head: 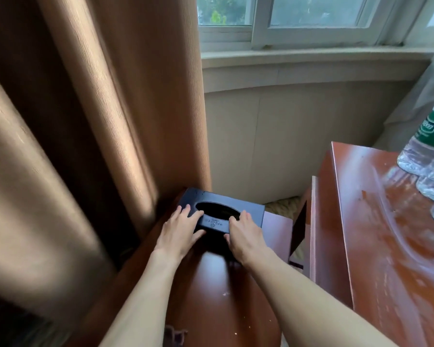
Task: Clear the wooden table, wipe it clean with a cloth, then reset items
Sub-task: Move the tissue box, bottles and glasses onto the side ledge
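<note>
1. The near edge of a dark tissue box (221,211) is gripped by the left hand (179,230), with the fingers laid over the top at the left of the oval opening and the thumb tucked against the front face
2. The same near edge is held by the right hand (246,236) at the right of the opening, the fingers being curled over the top and the thumb set against the front
3. The box is seen flat on a low wooden surface (226,284), at its far end, with both forearms stretched over the wood toward it
4. A few pale crumbs are scattered on this surface near the forearms, and a dark scrap of cloth (174,333) is visible at the bottom edge
5. The left side of the box is crowded by a brown curtain (85,121), whose folds hang right beside it
6. To the right, a higher wooden table (376,234) is seen, smeared and dusty on top
7. Clear water bottles (426,151) are stood at the far right of that table, one bearing a green label
8. Behind the box a pale wall and a window (311,18) are seen
</note>
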